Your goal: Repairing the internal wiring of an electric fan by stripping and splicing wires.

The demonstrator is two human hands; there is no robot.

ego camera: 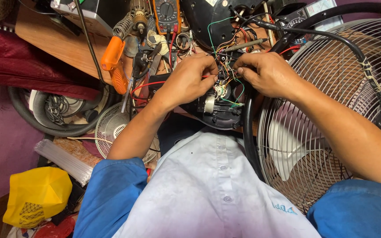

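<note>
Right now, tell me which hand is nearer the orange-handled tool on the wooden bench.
Left. The left hand works at the wires just right of the orange-handled tool; the right hand is farther right, by the fan's wire guard.

Single view: head camera, worn by the person and looking steeply down over the chest at close range. The pale shirt front is filling the lower middle of the frame, both forearms reaching away from the lens to the left hand and right hand, which are meeting just above centre. The wooden workbench is lying along the top edge, a wire fan guard is occupying the right side, and floor clutter is showing at left. No second view is sharing the scene.
</note>
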